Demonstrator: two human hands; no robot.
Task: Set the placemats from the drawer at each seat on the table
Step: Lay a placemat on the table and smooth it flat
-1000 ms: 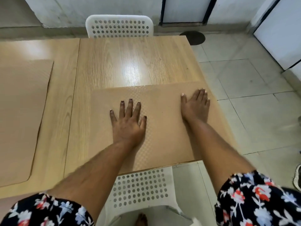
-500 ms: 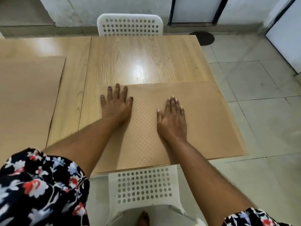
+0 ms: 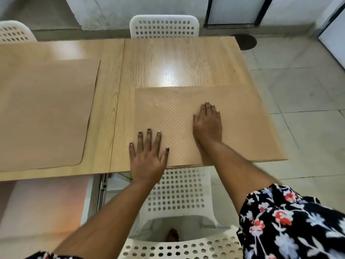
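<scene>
A tan textured placemat (image 3: 240,120) lies flat on the right half of the wooden table (image 3: 179,60), its near edge along the table's front edge. My left hand (image 3: 147,157) rests flat with fingers spread on the mat's near left corner, overlapping the table edge. My right hand (image 3: 208,124) lies flat, palm down, in the middle of the same mat. A second tan placemat (image 3: 44,113) lies flat on the left half of the table, apart from both hands.
A white perforated chair (image 3: 179,191) stands tucked under the near edge below my hands. Another white chair (image 3: 164,27) stands at the far side, and a third chair (image 3: 13,31) at the far left. Tiled floor (image 3: 298,90) lies to the right.
My left hand slid back toward me from the mat's far left to its near left corner. My right hand stayed flat near the mat's middle. The view shifted right to left.
</scene>
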